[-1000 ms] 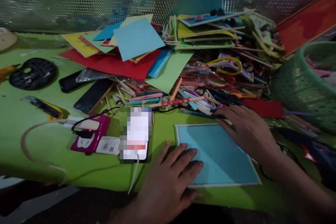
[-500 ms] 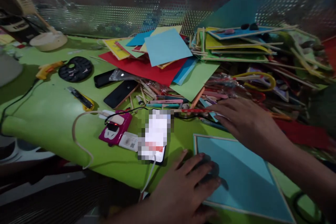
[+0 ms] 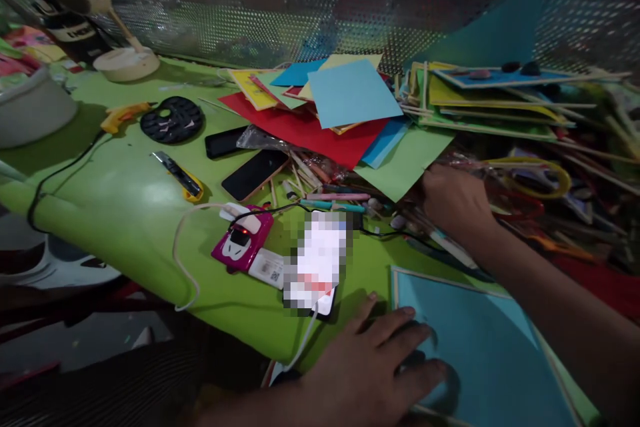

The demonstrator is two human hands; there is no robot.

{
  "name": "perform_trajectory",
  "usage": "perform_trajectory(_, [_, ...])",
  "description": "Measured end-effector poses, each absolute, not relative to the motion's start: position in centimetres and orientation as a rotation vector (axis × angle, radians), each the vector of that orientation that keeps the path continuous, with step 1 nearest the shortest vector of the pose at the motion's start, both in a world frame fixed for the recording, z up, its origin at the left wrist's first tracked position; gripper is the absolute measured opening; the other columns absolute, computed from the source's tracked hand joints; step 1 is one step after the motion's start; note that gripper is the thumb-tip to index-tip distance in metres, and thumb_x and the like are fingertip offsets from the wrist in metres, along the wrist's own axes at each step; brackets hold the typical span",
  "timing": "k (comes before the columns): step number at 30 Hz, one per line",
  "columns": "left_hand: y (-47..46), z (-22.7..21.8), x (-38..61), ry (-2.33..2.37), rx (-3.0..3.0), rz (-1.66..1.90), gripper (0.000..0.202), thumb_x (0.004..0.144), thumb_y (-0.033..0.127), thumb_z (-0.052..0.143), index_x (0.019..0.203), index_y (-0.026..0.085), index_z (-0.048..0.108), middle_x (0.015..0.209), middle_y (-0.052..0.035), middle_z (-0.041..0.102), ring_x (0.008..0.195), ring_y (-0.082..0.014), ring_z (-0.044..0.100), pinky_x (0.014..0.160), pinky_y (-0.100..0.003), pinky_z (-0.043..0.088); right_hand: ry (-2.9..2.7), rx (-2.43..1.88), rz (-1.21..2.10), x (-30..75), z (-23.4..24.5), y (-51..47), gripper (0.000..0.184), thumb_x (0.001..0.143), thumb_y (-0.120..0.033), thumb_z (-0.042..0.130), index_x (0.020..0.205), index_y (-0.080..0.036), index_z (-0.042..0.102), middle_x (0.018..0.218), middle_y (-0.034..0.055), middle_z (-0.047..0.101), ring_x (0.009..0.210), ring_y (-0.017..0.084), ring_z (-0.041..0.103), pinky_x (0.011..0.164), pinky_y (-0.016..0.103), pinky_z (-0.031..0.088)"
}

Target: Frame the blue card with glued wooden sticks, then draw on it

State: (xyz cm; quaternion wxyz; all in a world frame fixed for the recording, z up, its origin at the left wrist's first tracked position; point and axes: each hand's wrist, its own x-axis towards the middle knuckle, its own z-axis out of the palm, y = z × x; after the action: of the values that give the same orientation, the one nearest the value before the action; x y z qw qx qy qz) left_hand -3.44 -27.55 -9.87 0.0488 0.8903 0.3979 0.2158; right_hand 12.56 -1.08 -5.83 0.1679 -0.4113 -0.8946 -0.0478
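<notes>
My left hand (image 3: 380, 367) lies flat with its fingers spread on the near left corner of a light blue card (image 3: 490, 347) edged with thin wooden sticks, on the green table (image 3: 125, 213). My right hand (image 3: 453, 203) reaches into the heap of sticks and pens (image 3: 330, 200) just under a green sheet of paper (image 3: 405, 160). Its fingers curl down into the heap and are hidden, so I cannot see whether they hold anything.
Loose coloured sheets (image 3: 350, 90) lie behind the heap, with framed cards (image 3: 475, 107) stacked right of them. Left of the card are a lit phone (image 3: 315, 267), a pink charger (image 3: 239, 247) with cables, two dark phones (image 3: 255, 173), a utility knife (image 3: 180, 177), a glue gun (image 3: 123, 117). Yellow-handled scissors (image 3: 535, 173) lie right.
My right hand has left the card's far edge and moved up into the heap of sticks and pens. My view has swung left. The left hand stays on the card.
</notes>
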Motion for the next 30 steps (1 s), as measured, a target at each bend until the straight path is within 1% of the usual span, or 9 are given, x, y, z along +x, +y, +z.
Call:
perform_trajectory(2, [-27.5,-9.9,-3.5,1.213,2.702,0.677,0.060,0.102,0.070,0.044,0.145,0.030,0.058,0.155,-0.0026,0.058,0.152,-0.0254,0.041,0.122,-0.053,0.041,-2.593,-1.272,-0.139,12.7,-5.4,-0.5,0.029,0.095,-0.031,0.052,0.087,-0.014,0.074,0.084,0.0198,0.074,0.068,0.030,0.067,0.060,0.037,0.041])
perform_trajectory(5, [-27.4,-9.9,-3.5,1.202,2.687,0.674,0.059,0.102,0.068,0.047,0.147,0.030,0.056,0.154,-0.0031,0.059,0.151,-0.0253,0.041,0.124,-0.053,0.037,-2.673,-1.332,-0.128,13.1,-4.1,-1.0,0.018,0.091,-0.025,0.057,0.095,-0.019,0.073,0.094,0.0165,0.077,0.080,0.032,0.071,0.064,0.038,0.046])
perform_trajectory(8, [-27.3,-9.7,-3.6,1.180,2.664,0.677,0.059,0.104,0.066,0.044,0.149,0.029,0.054,0.153,-0.0030,0.059,0.151,-0.0249,0.041,0.126,-0.052,0.033,-2.639,-1.269,-0.010,14.6,-2.1,-2.3,0.024,0.094,-0.025,0.055,0.108,-0.020,0.074,0.110,0.0150,0.079,0.100,0.035,0.073,0.078,0.041,0.052])
perform_trajectory(10, [-27.4,-9.6,-3.7,1.168,2.643,0.677,0.056,0.105,0.063,0.044,0.149,0.029,0.054,0.154,-0.0029,0.059,0.152,-0.0248,0.041,0.128,-0.051,0.029,-2.574,-1.231,0.037,16.4,-0.7,-3.2,0.026,0.098,-0.030,0.053,0.110,-0.023,0.075,0.113,0.0128,0.079,0.104,0.035,0.073,0.084,0.044,0.053])
perform_trajectory(14, [-27.4,-9.4,-3.8,1.154,2.617,0.626,0.055,0.104,0.058,0.047,0.151,0.029,0.052,0.157,-0.0035,0.056,0.154,-0.0263,0.038,0.129,-0.053,0.023,-2.554,-1.280,-0.015,20.4,0.7,-4.7,0.027,0.100,-0.035,0.052,0.101,-0.026,0.077,0.104,0.0104,0.080,0.100,0.035,0.072,0.084,0.046,0.053])
perform_trajectory(18, [-27.2,-9.1,-3.9,1.135,2.614,0.581,0.055,0.105,0.058,0.045,0.151,0.028,0.052,0.159,-0.0040,0.055,0.153,-0.0261,0.040,0.128,-0.053,0.025,-2.688,-1.226,-0.105,22.2,-0.4,-5.7,0.033,0.102,-0.032,0.049,0.093,-0.021,0.079,0.093,0.0109,0.078,0.091,0.029,0.069,0.083,0.042,0.049])
perform_trajectory(21, [-27.0,-8.9,-3.9,1.141,2.603,0.558,0.055,0.106,0.058,0.045,0.151,0.027,0.052,0.161,-0.0044,0.052,0.154,-0.0262,0.039,0.127,-0.054,0.029,-2.780,-1.209,-0.192,21.6,-1.8,-5.8,0.034,0.103,-0.031,0.049,0.097,-0.018,0.080,0.095,0.0124,0.076,0.092,0.027,0.066,0.086,0.040,0.047])
perform_trajectory(26, [-27.2,-8.6,-3.9,1.163,2.564,0.520,0.054,0.106,0.056,0.048,0.151,0.027,0.052,0.161,-0.0030,0.053,0.155,-0.0272,0.038,0.126,-0.056,0.033,-2.793,-1.383,-0.288,18.7,-3.3,-5.0,0.030,0.097,-0.028,0.057,0.116,-0.016,0.078,0.108,0.0159,0.075,0.104,0.033,0.065,0.086,0.041,0.047])
perform_trajectory(30, [-27.4,-8.6,-3.9,1.181,2.520,0.521,0.053,0.106,0.055,0.050,0.151,0.027,0.053,0.161,-0.0018,0.053,0.154,-0.0274,0.040,0.127,-0.056,0.032,-2.629,-1.677,-0.120,17.2,-3.2,-4.9,0.024,0.095,-0.033,0.060,0.101,-0.017,0.077,0.101,0.0148,0.077,0.098,0.033,0.069,0.074,0.037,0.044])
